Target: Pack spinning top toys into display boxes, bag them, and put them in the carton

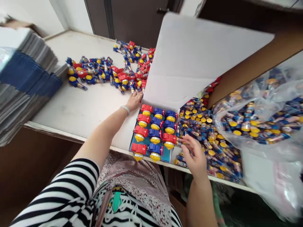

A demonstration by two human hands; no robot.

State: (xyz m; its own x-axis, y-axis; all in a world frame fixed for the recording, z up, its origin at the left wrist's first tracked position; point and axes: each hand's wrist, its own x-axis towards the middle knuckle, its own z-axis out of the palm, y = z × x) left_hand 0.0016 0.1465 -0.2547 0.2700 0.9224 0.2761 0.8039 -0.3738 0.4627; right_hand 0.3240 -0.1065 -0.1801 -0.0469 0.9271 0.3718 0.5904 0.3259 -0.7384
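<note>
An open display box (167,155) stands at the table's front edge, its white lid (189,60) raised. Inside, red and blue spinning-top toys (155,135) with yellow pointed tips lie in rows; the front right spot shows bare teal card. My left hand (135,100) is stretched past the box's back left corner, fingers extended at the edge of a loose toy pile (123,77). My right hand (194,154) is beside the box's right edge, thumb and fingers apart. Its fingertips are close to the end of a red toy (169,140); whether they touch it I cannot tell.
Many small yellow-capped tubes (210,138) lie right of the box, some in a clear plastic bag (258,119). A cardboard carton (248,75) stands behind them. Stacked blue and grey flat cartons (30,72) fill the left end of the white table (78,110).
</note>
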